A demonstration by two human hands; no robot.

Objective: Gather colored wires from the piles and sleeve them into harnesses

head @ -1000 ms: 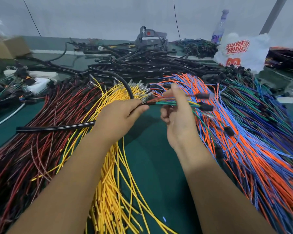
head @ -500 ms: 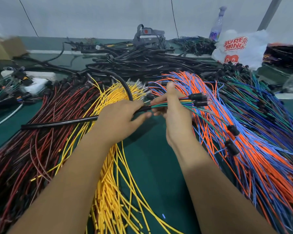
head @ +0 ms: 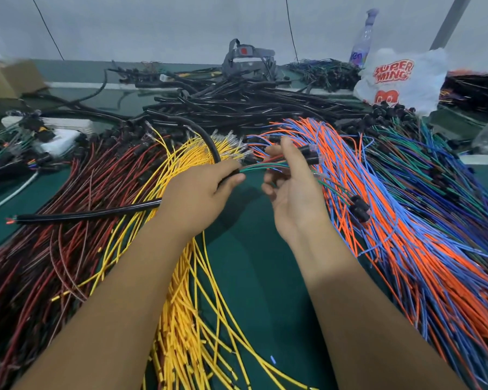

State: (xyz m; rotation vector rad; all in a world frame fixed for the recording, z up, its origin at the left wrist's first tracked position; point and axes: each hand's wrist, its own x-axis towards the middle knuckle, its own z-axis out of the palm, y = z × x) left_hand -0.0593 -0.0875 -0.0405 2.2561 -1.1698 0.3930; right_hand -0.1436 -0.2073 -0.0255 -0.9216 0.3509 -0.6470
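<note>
Green felt-like cloth covers the table (head: 254, 277), showing bare only down the middle of the frame. Across it fan the piles: dark red and brown wires (head: 54, 220) at left, glossy yellow wires (head: 186, 319) at lower centre, orange and blue wires (head: 392, 235) at right, green and navy ones (head: 448, 170) at far right. A heap of black sleeving tubes (head: 251, 105) fills the upper centre, with a white printed plastic bag (head: 400, 80) at upper right.

The black sleeve (head: 90, 215) being loaded lies roughly level across centre-left, red wire tips peeking from its far left end. The left hand (head: 197, 198) grips it at its right mouth. A thin mixed bundle (head: 262, 166) of green, red and blue wires bridges straight from that mouth rightward to the right hand (head: 290, 192), which pinches it between thumb and forefinger, remaining fingers loosely curled. Small black connectors (head: 310, 154) cap the bundle just beyond that pinch. Feeding therefore runs right to left along the sleeve's axis.
</note>
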